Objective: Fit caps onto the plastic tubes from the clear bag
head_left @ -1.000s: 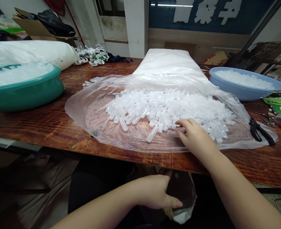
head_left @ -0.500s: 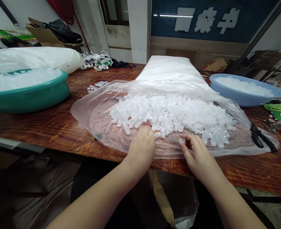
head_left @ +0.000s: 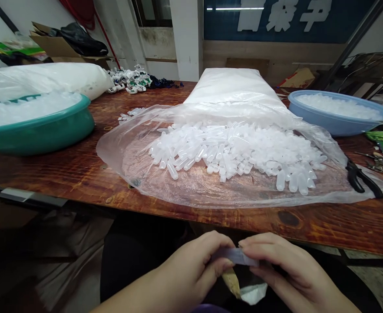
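Head view shows both hands low, before the front edge of the bench [head_left: 90, 169], above the person's lap. Fingers of the left hand [head_left: 196, 265] are pinching one end of a translucent piece [head_left: 237, 256], and fingers of the right hand [head_left: 289, 267] are pinching the other end, so the piece lies almost level between them. Whether it is one part or two parts put together, I cannot tell. In my judgement, the step in hand is some work on this piece with both hands, maybe a fitting or a turning. The next move would call for a steady grip and ends kept in line, because such a smooth surface may slip.

On the bench, a loose pile [head_left: 211, 150] of similar pieces rests on a thin, wrinkled clear plastic sheet [head_left: 178, 189]. The pieces are milky, glossy and hollow-looking; some are long with rounded ends, others seem short. Behind the pile lies a full white sack [head_left: 232, 84]. To the left stands a round green basin [head_left: 44, 134], to the right a blue basin [head_left: 335, 124], both smooth and filled with whitish pieces. A black-handled tool [head_left: 354, 176] rests at the right part of the sheet.
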The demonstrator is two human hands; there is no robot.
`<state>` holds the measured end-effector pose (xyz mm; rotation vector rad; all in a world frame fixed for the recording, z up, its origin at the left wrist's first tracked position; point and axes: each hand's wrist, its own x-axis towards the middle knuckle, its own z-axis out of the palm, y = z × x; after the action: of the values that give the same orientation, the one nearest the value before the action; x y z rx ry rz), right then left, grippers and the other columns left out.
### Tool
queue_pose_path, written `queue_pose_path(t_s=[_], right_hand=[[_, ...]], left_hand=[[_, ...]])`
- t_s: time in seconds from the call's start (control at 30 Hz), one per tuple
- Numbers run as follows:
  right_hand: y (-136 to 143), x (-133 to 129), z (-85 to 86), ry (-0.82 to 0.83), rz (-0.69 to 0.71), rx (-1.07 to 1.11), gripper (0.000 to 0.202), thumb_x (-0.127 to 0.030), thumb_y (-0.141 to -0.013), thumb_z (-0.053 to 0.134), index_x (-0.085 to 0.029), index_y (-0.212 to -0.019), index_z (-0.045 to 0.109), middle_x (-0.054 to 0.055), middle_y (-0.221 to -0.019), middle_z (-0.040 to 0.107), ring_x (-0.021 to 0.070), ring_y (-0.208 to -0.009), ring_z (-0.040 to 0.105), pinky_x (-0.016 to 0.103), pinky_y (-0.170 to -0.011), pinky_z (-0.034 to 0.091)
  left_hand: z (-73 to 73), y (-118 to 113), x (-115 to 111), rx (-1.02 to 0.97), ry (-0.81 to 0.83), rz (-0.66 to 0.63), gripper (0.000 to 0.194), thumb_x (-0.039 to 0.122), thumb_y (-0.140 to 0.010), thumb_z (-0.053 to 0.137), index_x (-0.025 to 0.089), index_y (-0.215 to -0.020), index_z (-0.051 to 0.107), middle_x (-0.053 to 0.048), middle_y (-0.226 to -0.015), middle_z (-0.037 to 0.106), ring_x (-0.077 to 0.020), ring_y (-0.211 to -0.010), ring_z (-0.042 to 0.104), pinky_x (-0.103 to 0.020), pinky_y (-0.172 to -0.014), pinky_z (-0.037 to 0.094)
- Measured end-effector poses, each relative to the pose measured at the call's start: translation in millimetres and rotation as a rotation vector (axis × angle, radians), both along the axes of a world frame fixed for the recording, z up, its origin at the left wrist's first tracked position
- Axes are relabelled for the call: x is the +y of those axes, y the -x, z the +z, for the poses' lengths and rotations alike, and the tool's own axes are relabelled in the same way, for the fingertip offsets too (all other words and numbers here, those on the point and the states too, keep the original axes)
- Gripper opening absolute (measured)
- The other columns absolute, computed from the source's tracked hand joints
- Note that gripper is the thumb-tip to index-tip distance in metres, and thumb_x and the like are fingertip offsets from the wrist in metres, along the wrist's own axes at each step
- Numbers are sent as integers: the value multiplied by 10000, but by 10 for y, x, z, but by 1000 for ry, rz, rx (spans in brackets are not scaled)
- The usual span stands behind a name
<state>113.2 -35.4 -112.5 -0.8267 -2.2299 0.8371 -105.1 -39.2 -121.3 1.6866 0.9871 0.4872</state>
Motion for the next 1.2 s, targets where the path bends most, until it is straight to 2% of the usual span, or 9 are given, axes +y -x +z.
queue_pose_path(t_s=[0.17, 0.23, 0.33, 0.53, 0.67, 0.83, 0.93, 1.07, 1.2], right_hand=[[-2, -72, -13, -71, 31, -137, 217, -256, -897, 518, -289, -1110, 531, -11, -967, 681, 104, -824, 655, 137, -723, 506], [47, -106, -112, -26, -95, -192, 184, -370, -903, 483, -235, -866, 602, -28, -688, 653, 100, -587, 622, 150, -541, 485], [112, -139, -276, 81, -288, -224, 512, -410, -956, 288, -201, -542, 506, -30, -472, 505, 99, -423, 510, 191, -419, 399], [86, -178, -370, 32, -245, -10, 267, -332, -873, 523, -267, -1133, 515, 28, -982, 640, 147, -829, 629, 199, -697, 510], [81, -224, -402, 195, -302, 30, 251, -298, -934, 376, -233, -838, 598, -5, -666, 605, 121, -574, 596, 176, -536, 496], [89, -282, -496, 158, -270, 95, 258, -288, -858, 528, -282, -1116, 528, 27, -931, 643, 151, -791, 631, 208, -691, 516], [145, -330, -549, 402, -378, 140, 164, -365, -869, 502, -256, -957, 587, -2, -739, 585, 122, -624, 573, 174, -532, 470], [278, -318, -587, 844, -402, 247, 407, -587, -802, 492, -185, -811, 557, -31, -632, 432, 89, -510, 409, 175, -426, 352], [317, -233, -586, 1020, -374, 257, 491, -681, -728, 492, -190, -709, 492, -74, -523, 331, 71, -422, 302, 175, -380, 294]], left_hand=[[-40, 37, 12, -165, 413, -112, 197, 312, -853, 490, 161, -958, 559, 11, -781, 533, -100, -656, 474, -202, -590, 400], [-70, 9, -5, -121, 285, -42, 133, 238, -823, 534, 166, -927, 574, 13, -803, 540, -104, -704, 482, -200, -631, 394], [-124, -37, -42, -13, -16, 45, 129, 159, -825, 512, 182, -931, 581, 0, -865, 554, -118, -799, 506, -209, -719, 398], [-217, -40, -68, 9, -146, 101, 149, 163, -849, 470, 187, -968, 556, -20, -888, 564, -129, -812, 531, -219, -734, 424], [-253, -35, -83, -17, -193, 21, 152, 190, -867, 458, 193, -990, 547, -29, -908, 569, -136, -827, 534, -225, -745, 432], [-281, -40, -64, -9, -222, 49, 152, 188, -870, 453, 176, -986, 551, -38, -899, 570, -135, -811, 538, -222, -731, 436], [-275, -52, -54, 9, -270, -5, 156, 199, -886, 434, 163, -962, 565, -39, -856, 578, -132, -771, 535, -212, -703, 437], [-298, -71, -74, 75, -371, -27, 192, 188, -906, 373, 156, -944, 559, -51, -837, 581, -134, -752, 539, -208, -685, 441], [-374, -76, -99, 167, -421, -69, 220, 158, -896, 338, 152, -912, 558, -65, -842, 589, -150, -758, 549, -234, -699, 455]])
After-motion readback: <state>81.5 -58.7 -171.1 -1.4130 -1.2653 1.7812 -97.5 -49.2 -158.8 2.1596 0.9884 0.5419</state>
